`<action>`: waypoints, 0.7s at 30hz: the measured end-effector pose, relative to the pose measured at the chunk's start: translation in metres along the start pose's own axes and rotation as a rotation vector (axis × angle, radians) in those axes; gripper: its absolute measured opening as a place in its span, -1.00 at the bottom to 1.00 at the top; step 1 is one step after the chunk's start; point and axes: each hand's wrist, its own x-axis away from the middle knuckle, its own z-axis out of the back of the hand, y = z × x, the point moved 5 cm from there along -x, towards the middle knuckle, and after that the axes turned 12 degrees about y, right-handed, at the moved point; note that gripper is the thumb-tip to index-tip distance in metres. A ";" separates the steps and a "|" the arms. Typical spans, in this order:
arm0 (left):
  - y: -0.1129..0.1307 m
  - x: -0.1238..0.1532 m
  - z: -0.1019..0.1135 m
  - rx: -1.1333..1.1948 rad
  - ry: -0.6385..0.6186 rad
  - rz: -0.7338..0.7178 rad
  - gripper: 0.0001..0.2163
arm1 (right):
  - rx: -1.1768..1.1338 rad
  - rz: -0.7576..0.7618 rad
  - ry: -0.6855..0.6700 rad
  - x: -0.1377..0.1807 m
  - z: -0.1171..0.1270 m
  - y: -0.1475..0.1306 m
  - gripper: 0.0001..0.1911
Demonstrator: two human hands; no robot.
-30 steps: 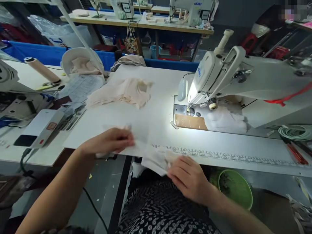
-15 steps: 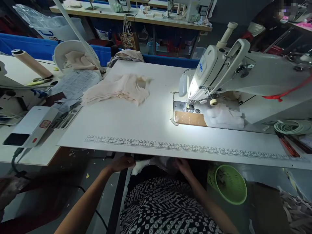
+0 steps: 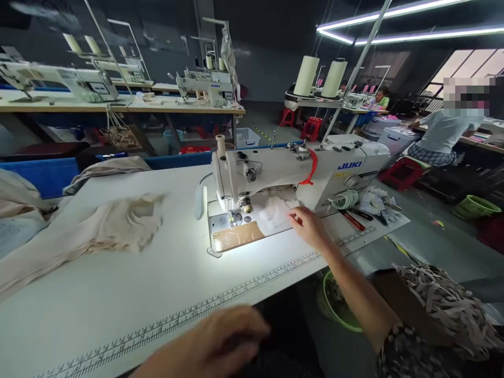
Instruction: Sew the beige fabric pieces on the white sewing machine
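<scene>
My right hand (image 3: 311, 229) reaches under the sewing machine (image 3: 271, 170) arm, its fingertips at the edge of a white fabric pile (image 3: 273, 212). Its fingers are bent, with a small gap between thumb and forefinger, and I see nothing held. Blurred by motion, my left hand (image 3: 224, 338) is curled at the table's front edge; whether it holds anything is hidden. Brown tape (image 3: 238, 237) lies in front of the needle plate (image 3: 219, 223). Beige cut fabric pieces (image 3: 122, 223) lie stacked on the left of the white table (image 3: 173, 278).
A printed ruler (image 3: 220, 299) runs along the table's front. Red-handled snips (image 3: 352, 220) and a coiled cord (image 3: 345, 199) lie at the right end. Below stand a green basket (image 3: 328, 302) and a heap of fabric scraps (image 3: 444, 304). A person (image 3: 444, 136) sits at the far right.
The view has swung right and up. My right hand has moved from the lap up to the white pile under the machine. The white cloth between my hands is out of sight.
</scene>
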 end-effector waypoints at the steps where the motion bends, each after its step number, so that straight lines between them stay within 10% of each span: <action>1: 0.009 -0.035 0.008 -0.030 0.087 -0.044 -0.77 | 0.066 0.025 0.012 -0.011 -0.010 0.008 -0.87; 9: -0.045 -0.205 0.037 -0.485 0.714 -0.107 -0.86 | 0.162 0.132 0.073 -0.016 -0.041 0.031 -0.86; 21: -0.038 -0.208 0.041 -0.463 0.726 -0.044 -0.83 | 0.135 0.197 0.015 -0.010 -0.037 0.031 -0.88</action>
